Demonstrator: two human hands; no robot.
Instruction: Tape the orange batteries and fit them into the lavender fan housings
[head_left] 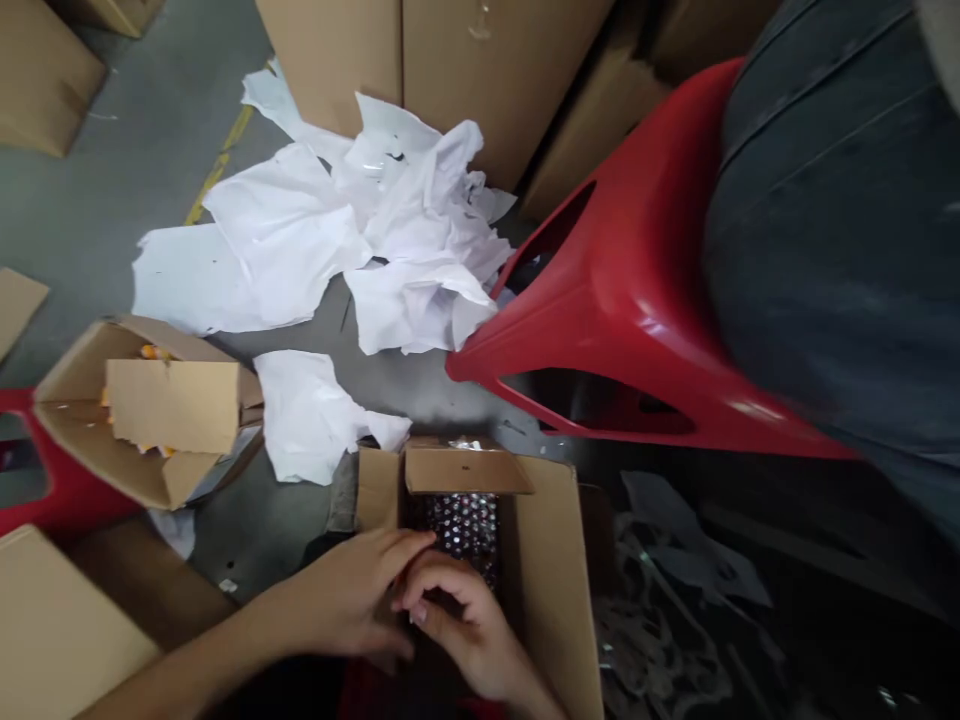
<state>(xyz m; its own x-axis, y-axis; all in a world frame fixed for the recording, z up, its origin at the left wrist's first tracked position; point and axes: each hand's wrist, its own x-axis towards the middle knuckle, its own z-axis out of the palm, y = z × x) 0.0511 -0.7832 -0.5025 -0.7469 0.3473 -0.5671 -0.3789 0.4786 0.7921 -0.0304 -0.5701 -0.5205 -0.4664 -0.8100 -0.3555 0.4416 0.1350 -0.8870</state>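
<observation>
My two hands meet over the near end of an open cardboard box (555, 560). Close against the other hand is my left hand (360, 590), one finger stretched toward it; its thumb is blurred and its other fingertips are hidden. Curled fingers and a bent thumb close my right hand (469, 615); whatever is between them, if anything, is too small or hidden to name. Just beyond the fingers, inside the box, rows of small shiny rounded shapes like bubble wrap (461, 520) cover something dark. A box flap (465, 470) folds over the far end.
White torn sheets (300, 240) litter the floor ahead. At left, another open box (172, 405) with orange things inside rests on a red stool (64, 470). A person's dark-clothed leg (840, 220) is over a red stool (630, 270) at right. Large cartons (465, 70) stand behind.
</observation>
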